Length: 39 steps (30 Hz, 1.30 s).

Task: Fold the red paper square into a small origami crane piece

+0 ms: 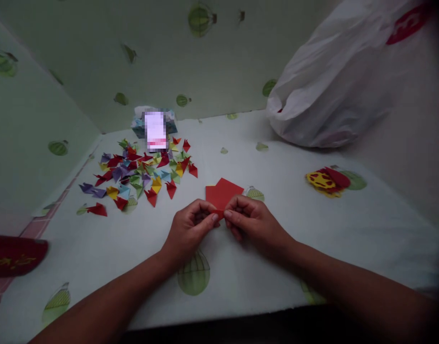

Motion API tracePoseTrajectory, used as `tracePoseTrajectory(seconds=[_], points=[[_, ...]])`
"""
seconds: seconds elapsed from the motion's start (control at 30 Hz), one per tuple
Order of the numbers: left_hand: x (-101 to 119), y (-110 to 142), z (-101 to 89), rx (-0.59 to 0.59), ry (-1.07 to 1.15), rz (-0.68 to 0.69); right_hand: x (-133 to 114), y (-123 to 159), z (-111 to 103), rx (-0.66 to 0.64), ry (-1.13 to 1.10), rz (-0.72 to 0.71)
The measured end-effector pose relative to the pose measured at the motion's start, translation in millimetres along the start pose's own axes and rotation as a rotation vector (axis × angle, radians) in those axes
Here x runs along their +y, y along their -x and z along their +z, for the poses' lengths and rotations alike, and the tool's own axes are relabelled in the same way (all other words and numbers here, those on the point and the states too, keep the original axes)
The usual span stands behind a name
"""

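Near the middle of the table, my left hand and my right hand meet fingertip to fingertip. Both pinch a small folded red paper, each hand at one side of it. Much of that paper is covered by my thumbs and fingers. Just beyond lie flat sheets of red paper, slightly fanned, with a thin yellow edge showing at the left. To the left spreads a pile of small folded paper birds in red, yellow, green, blue and purple.
A lit phone leans on a tissue box behind the birds. At the back right sits a large white plastic bag. Yellow and red cut-outs lie to the right. A dark red object is at the left edge.
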<state>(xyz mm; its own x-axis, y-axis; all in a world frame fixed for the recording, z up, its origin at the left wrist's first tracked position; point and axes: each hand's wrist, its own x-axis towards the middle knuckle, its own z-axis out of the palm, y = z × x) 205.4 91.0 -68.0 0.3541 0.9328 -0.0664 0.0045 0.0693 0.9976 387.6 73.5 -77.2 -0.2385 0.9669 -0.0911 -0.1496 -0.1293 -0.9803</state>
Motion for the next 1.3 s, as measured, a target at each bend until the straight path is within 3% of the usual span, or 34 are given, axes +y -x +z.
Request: tracePoseTrajectory(seconds=[0.37, 1.3], points=[[0.7, 0.0, 2.8, 0.029, 0.222, -0.032, 2.9, -1.8, -0.7, -0.111, -0.145, -0.028], [0.6, 2.2, 4.6, 0.088, 0.047, 0.054, 3.5, -0.4, -0.3, -0.074, -0.063, 0.041]])
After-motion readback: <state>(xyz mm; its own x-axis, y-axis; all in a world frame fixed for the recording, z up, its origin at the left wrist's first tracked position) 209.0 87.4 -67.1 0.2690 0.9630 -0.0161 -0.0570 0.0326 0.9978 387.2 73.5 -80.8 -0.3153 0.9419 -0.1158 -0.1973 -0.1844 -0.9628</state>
